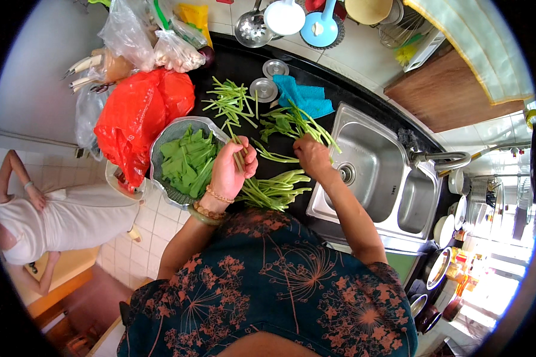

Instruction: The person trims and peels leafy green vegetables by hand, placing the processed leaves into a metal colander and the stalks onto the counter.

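My left hand is closed around a few thin green stems, just right of a clear bowl of torn green leaves. My right hand has its fingers pinched at a stalk of leafy greens; its fingertips are partly hidden. Just beyond that hand lies a leafy bunch, its stalks reaching toward the sink. Cut stems form a loose pile farther back on the black counter. Closer to my body rests a thicker bunch of green stalks.
The steel double sink with its faucet is on the right. A blue cloth and metal sink strainers lie at the back. Red plastic bags crowd the left. Another person stands at far left.
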A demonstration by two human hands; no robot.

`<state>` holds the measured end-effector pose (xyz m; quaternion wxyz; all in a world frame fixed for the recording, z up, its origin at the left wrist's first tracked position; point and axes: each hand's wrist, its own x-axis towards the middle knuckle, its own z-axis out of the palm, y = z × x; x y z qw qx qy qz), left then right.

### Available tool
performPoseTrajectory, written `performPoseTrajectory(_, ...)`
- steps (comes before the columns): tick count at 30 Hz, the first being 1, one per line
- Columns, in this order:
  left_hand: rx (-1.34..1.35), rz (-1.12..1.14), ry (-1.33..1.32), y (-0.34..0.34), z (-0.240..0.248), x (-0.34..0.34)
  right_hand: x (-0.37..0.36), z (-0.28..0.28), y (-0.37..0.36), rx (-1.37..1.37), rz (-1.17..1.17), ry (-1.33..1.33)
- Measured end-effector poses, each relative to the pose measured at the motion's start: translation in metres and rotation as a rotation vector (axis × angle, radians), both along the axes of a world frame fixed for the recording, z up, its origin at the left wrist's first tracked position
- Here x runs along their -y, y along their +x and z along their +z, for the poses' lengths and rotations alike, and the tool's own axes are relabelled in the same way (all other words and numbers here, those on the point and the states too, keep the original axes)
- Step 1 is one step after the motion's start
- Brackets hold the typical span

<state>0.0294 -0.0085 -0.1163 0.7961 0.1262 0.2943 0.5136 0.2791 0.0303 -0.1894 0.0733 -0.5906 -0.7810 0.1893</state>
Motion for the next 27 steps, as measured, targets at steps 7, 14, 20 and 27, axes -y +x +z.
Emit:
performPoseTrajectory(7, -0.24, 0.069, 0.073, 0.009, 0.006, 0.001, 0.019, -0.019, 0.007, 0.053, 0.115, -0.037)
performPoseTrajectory(14, -0.411, -0.09, 0.026, 0.028, -0.011, 0.013, 0.035, 0.034, 0.003, -0.706, -0.16, -0.39)
performPoseTrajectory(20, -0.599, -0.235, 0.06, 0.041, -0.014, 0.014, 0.069, 0.052, -0.035, -0.93, -0.28, -0.454)
performPoseTrajectory(27, -0.635, -0.164, 0.161, 0.039, -0.01, 0.018, 0.078, 0.053, -0.046, -1.142, -0.286, -0.537)
